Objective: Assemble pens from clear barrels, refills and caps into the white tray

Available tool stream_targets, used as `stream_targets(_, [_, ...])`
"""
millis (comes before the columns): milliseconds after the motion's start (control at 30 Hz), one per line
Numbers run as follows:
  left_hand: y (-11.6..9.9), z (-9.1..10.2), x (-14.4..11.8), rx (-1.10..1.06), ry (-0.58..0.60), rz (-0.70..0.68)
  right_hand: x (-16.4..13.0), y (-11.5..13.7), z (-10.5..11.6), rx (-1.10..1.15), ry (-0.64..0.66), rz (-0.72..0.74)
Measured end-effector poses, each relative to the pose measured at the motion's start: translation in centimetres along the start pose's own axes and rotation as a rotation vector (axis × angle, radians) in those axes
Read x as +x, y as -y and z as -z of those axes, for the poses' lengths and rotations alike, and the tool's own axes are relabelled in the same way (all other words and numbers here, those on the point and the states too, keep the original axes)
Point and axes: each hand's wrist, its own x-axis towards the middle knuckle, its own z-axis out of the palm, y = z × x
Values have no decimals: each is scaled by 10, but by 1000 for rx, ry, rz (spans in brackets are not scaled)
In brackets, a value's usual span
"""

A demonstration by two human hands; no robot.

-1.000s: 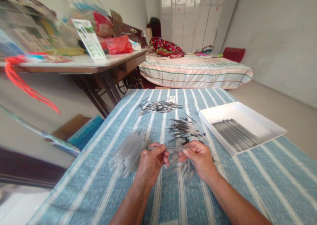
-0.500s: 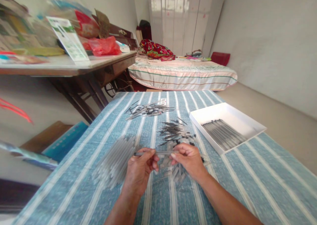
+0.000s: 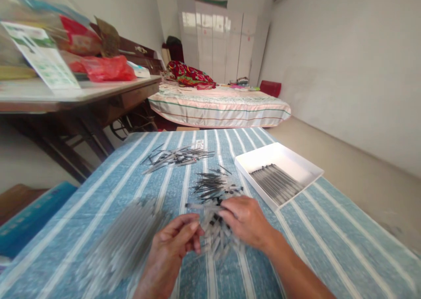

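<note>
Both hands bare, knuckles up. Left hand (image 3: pixel 173 242): fingers curled loosely inward, thumb (image 3: pixel 188 232) laid along the index side, tips facing the right hand (image 3: pixel 247 219). Left wrist nearly straight; short stretch of left forearm (image 3: pixel 149 281) visible below it. Right hand: apart from the left and slightly farther forward, fingers bent, thumb beneath the index. Right forearm (image 3: pixel 292 264) runs back and outward from its hand. Right fingertips partly hidden.

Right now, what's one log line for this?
right hand: holds pen | left hand: beside caps, grip unclear | box: row of dark pens
</note>
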Motion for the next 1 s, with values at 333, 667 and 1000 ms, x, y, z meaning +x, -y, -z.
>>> stream_targets(333, [-6, 2, 2, 122, -99, -7, -24, -174, 100, -558, 153, -855])
stream_targets(667, [-9, -1, 1, 208, -110, -14, -42, -226, 96, -557, 352, -951])
stream_targets(1000, [2, 3, 4, 280, -63, 1, -44, -239, 98, -580, 462, -941])
